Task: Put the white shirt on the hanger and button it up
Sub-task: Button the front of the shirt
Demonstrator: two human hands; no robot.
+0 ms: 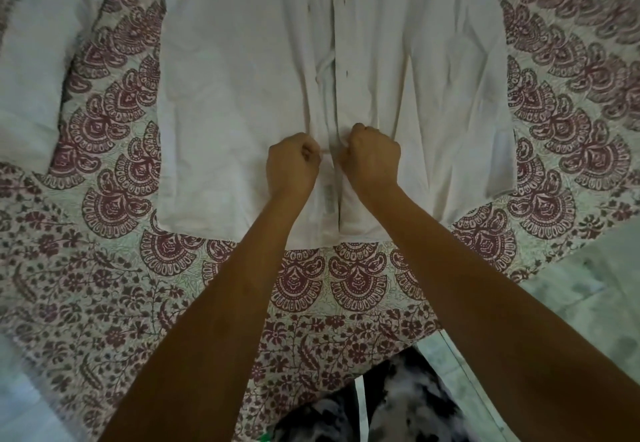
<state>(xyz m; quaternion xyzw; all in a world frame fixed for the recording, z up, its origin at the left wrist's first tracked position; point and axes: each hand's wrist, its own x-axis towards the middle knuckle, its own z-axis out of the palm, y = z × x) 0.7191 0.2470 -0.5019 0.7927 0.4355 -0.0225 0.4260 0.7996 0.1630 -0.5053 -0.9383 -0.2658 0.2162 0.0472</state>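
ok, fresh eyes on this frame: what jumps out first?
The white shirt lies flat mid-frame, hem toward the camera, on a maroon-patterned bedspread. At its lower centre the left hand and right hand each pinch a front edge, fists close together. The buttonholes above them look unfastened.
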